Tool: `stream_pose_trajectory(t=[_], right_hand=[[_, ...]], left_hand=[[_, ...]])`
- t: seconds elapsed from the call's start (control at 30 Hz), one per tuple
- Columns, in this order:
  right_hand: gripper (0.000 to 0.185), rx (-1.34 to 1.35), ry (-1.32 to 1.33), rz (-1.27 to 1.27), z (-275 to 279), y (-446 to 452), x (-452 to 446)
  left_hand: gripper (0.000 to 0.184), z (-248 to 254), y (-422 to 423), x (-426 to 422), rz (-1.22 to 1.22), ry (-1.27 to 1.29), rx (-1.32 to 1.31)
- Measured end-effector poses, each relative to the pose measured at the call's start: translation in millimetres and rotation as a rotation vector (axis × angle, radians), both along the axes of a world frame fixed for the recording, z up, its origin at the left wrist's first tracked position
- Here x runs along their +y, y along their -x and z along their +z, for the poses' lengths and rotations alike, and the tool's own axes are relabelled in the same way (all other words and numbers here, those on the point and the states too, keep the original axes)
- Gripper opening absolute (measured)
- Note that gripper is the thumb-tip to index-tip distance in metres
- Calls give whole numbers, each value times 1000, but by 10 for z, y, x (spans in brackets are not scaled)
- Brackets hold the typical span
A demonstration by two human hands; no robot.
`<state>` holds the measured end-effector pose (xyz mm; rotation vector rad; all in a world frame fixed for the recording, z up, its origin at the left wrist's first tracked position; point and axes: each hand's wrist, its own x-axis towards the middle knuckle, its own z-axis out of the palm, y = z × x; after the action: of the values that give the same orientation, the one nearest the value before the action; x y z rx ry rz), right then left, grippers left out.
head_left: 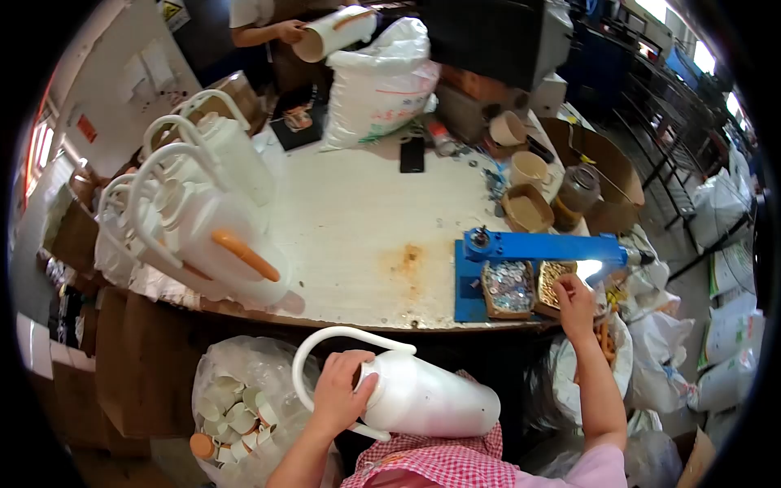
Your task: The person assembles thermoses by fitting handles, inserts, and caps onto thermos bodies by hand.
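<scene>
A white plastic jug body [431,396] with a long curved handle [325,334] lies on its side across my lap. My left hand [340,394] is wrapped round its neck end. Over at the right, my right hand [574,302] reaches into a small box of brass-coloured pieces [556,275], its fingers pinched together; what they hold, if anything, is hidden. Beside that box stands another with small silvery metal pieces [508,286]. Both sit beneath the arm of a blue bench tool [541,244], where a lamp shines.
Several white jugs [220,224] with handles stand on the table's left. At the back are a white sack [378,85] and a dark phone [412,154]. A bag of white and orange parts [236,419] stands at lower left. Across the table, another person's hand [290,32] holds a white jug [338,32].
</scene>
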<state>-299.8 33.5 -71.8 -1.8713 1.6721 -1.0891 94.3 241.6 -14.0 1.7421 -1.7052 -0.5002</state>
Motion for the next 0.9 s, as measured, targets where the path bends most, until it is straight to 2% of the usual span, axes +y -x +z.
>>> stream_pose_trajectory(t=[0.03,0.17,0.3,0.43,0.5,0.73,0.83,0.9], right_hand=[[10,-168,9,-5,79,-36,71],[12,-429,124,131,616,-537,7],[12,-506,43,302,923,-961,-391],[12,-464,15,425,922,-1186,-689],[13,-371,-87,540,885,-1206,-741],[14,-383,-155,554,992,-1213,-722],[13,-267,-128,572,1133,-1237,-706],[13,-81,-144,558,1194,-1246,-707]], left_hand=[[29,16,41,5,31,-15,15],[30,-71,47,-39,11,29,5],[31,-105,50,-26,14,31,30],[33,-120,-2,8,37,22,82],[33,-124,-28,0,33,41,84],[35,-150,-87,-51,-2,57,103],[35,-169,-101,-61,-10,65,106],[35,-169,-101,-62,-15,71,107]])
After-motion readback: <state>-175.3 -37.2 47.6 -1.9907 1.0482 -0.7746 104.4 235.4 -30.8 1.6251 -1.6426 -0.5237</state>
